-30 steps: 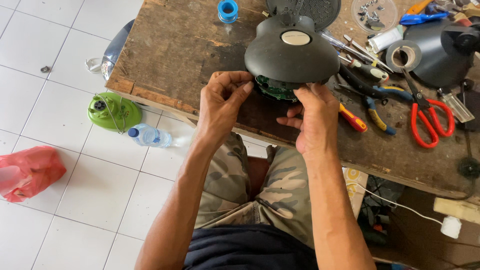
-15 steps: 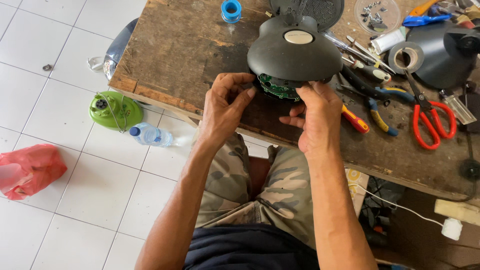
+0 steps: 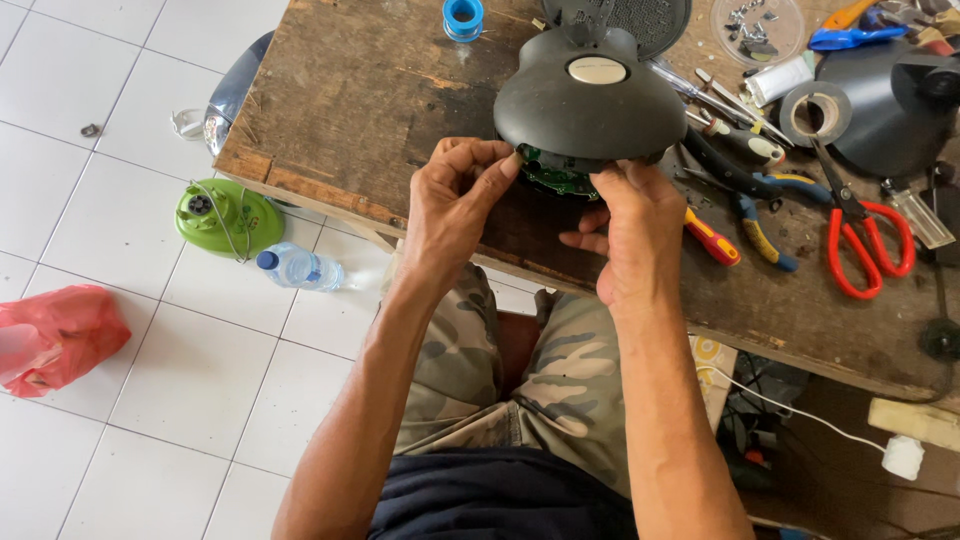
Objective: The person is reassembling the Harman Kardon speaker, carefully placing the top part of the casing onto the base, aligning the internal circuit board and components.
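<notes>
Top centre of the frame, on the wooden workbench [image 3: 380, 90], my left hand [image 3: 455, 205] and right hand [image 3: 630, 230] both pinched the dark plastic housing [image 3: 590, 105] at its lower rim, over a green circuit board [image 3: 550, 178].

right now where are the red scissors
In the head view the red scissors lie on the wooden table, right of the right hand, just past the pliers.

One head-worn camera looks steeply down, close over your hands, at the worn brown wooden workbench [image 3: 380, 110] and white tiled floor [image 3: 130, 400].
</notes>
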